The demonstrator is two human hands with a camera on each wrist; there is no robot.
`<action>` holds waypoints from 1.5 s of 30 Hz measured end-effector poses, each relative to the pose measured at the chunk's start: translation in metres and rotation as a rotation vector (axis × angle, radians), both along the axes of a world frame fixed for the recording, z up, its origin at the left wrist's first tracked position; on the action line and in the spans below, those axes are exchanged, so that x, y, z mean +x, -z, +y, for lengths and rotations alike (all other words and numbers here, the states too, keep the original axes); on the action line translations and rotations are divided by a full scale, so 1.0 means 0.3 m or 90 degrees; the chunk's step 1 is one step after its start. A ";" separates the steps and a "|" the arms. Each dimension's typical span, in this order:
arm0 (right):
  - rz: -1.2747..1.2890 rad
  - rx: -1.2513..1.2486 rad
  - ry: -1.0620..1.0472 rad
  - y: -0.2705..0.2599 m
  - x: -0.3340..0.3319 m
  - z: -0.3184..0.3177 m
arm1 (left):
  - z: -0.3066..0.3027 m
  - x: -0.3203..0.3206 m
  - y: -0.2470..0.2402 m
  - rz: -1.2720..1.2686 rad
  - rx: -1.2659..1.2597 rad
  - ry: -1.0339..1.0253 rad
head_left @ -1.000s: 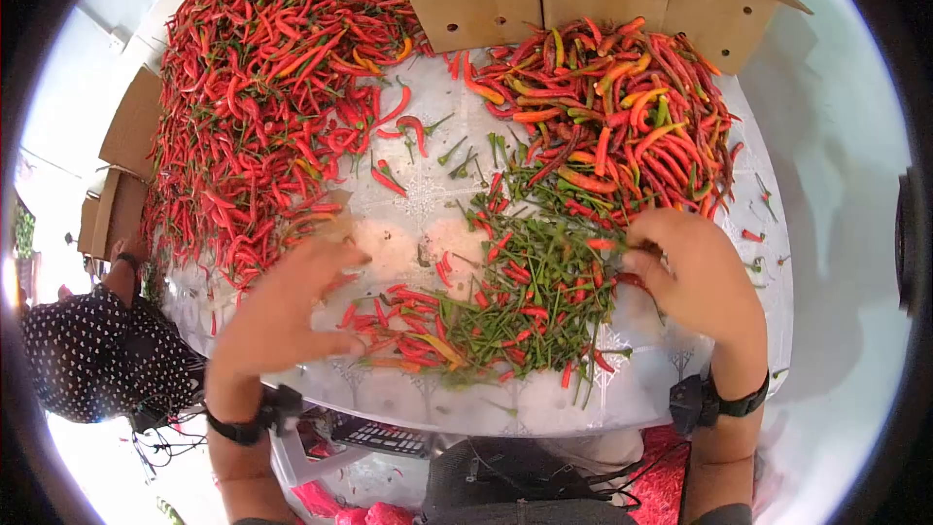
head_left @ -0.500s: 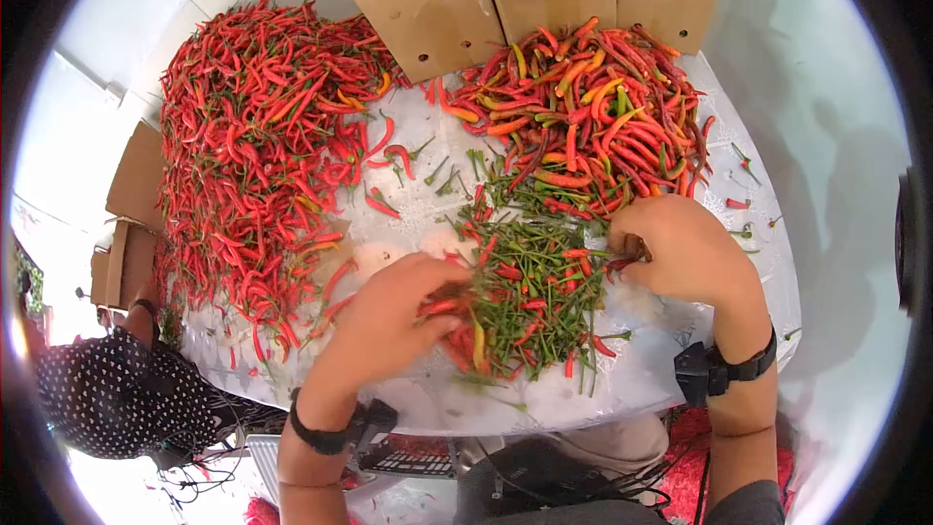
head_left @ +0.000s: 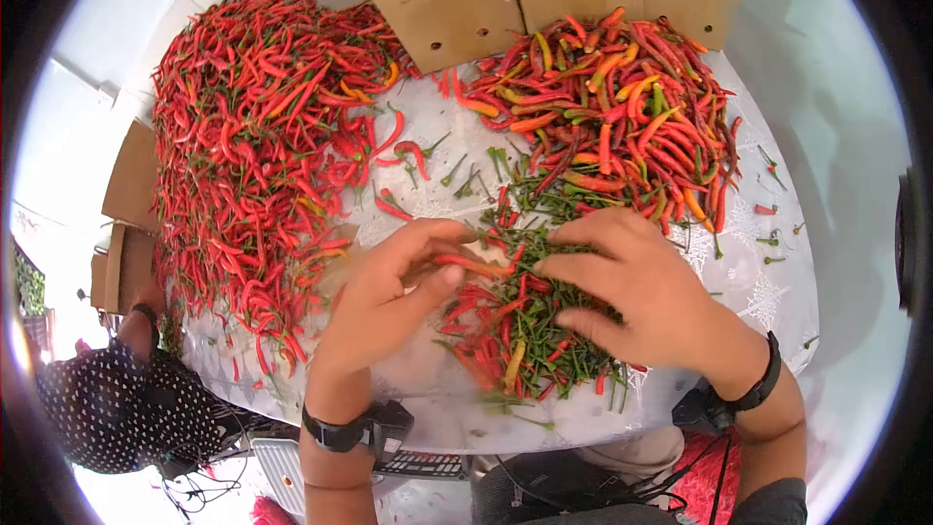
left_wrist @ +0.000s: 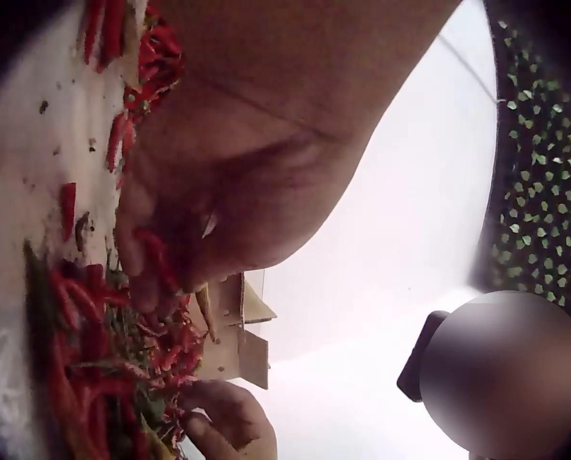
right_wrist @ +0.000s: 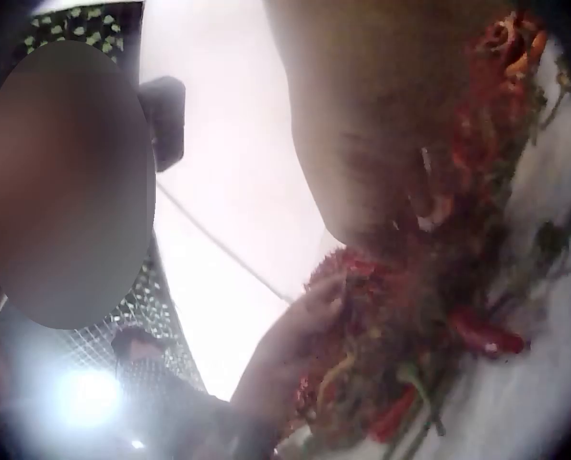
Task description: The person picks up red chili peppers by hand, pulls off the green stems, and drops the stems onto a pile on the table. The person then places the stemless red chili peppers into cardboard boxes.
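Note:
My left hand (head_left: 389,297) holds a red chili pepper (head_left: 476,263) between thumb and fingers, at the left side of a heap of green stems (head_left: 544,331). That same pepper (left_wrist: 157,257) shows at the fingertips in the left wrist view. Over the heap's right side my right hand (head_left: 641,282) is spread, its fingers apart and resting loosely among the stems. Short red chili pieces (head_left: 476,306) are mixed into the heap, and a yellowish chili (head_left: 515,365) lies at its near edge. The right wrist view is blurred around the right fingertips.
A large pile of red chilies (head_left: 262,126) covers the table's left side. Thicker red and orange chilies (head_left: 622,107) are piled at the back right, before cardboard boxes (head_left: 437,10). Loose stems (head_left: 771,167) dot the right edge. Another person in a dotted garment (head_left: 107,403) is at the left.
My left hand has moved right to the stem heap and taken hold of a chili. The right hand has moved left, its pinched fingers have spread, and the dark red chili has left them.

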State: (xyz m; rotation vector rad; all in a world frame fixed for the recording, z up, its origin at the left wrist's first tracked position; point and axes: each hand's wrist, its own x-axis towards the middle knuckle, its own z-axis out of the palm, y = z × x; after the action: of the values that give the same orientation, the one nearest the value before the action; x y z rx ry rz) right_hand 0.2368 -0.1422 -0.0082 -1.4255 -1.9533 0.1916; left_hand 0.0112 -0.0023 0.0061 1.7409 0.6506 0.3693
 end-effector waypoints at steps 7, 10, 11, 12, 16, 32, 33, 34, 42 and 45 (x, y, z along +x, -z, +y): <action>-0.083 -0.075 -0.053 -0.004 0.010 -0.007 | 0.030 -0.009 0.059 -0.015 0.088 -0.078; -0.103 -0.076 -0.033 -0.011 0.029 -0.010 | 0.027 -0.006 0.048 -0.037 0.112 -0.082; -0.084 -0.064 -0.018 -0.013 0.022 -0.006 | 0.025 -0.007 0.045 -0.037 0.113 -0.085; -0.065 -0.052 -0.004 -0.016 0.010 -0.004 | 0.023 -0.008 0.042 -0.037 0.114 -0.089; -0.021 -0.008 -0.006 -0.013 -0.050 0.007 | 0.006 -0.004 0.003 0.026 0.202 -0.044; -0.061 -0.067 -0.041 -0.013 -0.030 -0.001 | 0.006 -0.017 0.007 0.064 0.351 0.050; -0.039 -0.049 -0.046 -0.015 -0.038 0.002 | 0.006 -0.020 0.002 0.060 0.347 0.052; -0.017 -0.032 -0.052 -0.019 -0.046 0.005 | 0.004 -0.023 -0.003 0.055 0.343 0.053; -0.049 -0.103 -0.187 -0.007 -0.081 -0.010 | -0.008 -0.021 0.003 0.090 0.289 0.252; -0.059 -0.115 -0.146 -0.025 -0.058 -0.007 | -0.005 -0.028 -0.012 0.125 0.306 0.256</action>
State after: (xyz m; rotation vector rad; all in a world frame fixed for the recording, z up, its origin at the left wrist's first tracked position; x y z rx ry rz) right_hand 0.2195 -0.1443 -0.0007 -1.3401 -2.2218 0.4232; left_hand 0.0027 -0.0039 0.0095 2.3329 0.3462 0.0722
